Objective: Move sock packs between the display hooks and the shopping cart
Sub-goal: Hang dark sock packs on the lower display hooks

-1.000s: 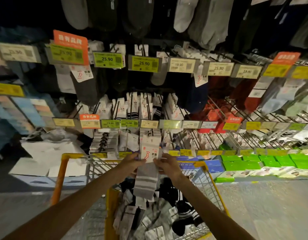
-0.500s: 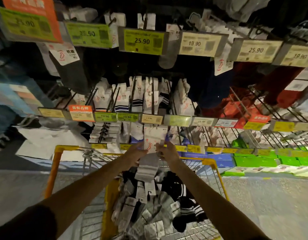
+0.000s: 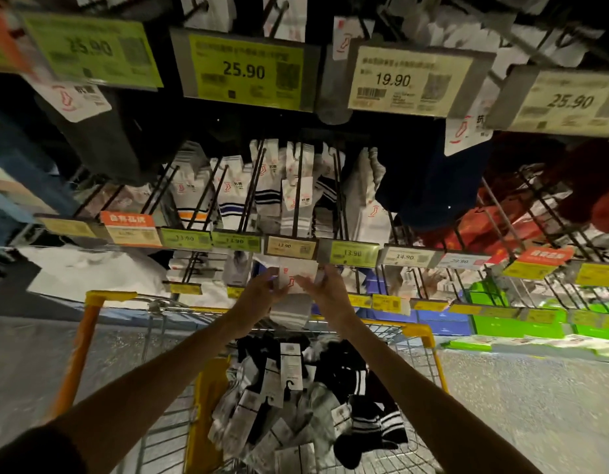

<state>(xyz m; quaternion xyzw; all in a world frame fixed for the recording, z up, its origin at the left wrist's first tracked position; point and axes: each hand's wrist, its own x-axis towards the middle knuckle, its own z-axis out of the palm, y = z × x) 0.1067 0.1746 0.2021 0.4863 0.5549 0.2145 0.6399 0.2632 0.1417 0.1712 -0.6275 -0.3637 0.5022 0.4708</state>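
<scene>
Grey striped sock pack (image 3: 292, 304), judged soft and light, just below the 13.90 price tag (image 3: 290, 247); left grip (image 3: 262, 296) and right grip (image 3: 327, 291) pinch its stiff card header, likely the surest hold.

Sock pack (image 3: 292, 313) soft knit cloth w/ matt paper card header, display hooks (image 3: 298, 196) thin dark metal rods, price tags (image 3: 245, 71) paper in glossy plastic holders, shopping cart (image 3: 417, 331) shiny wire metal w/ smooth yellow-coated frame, floor (image 3: 518, 388) speckled, matt.
</scene>
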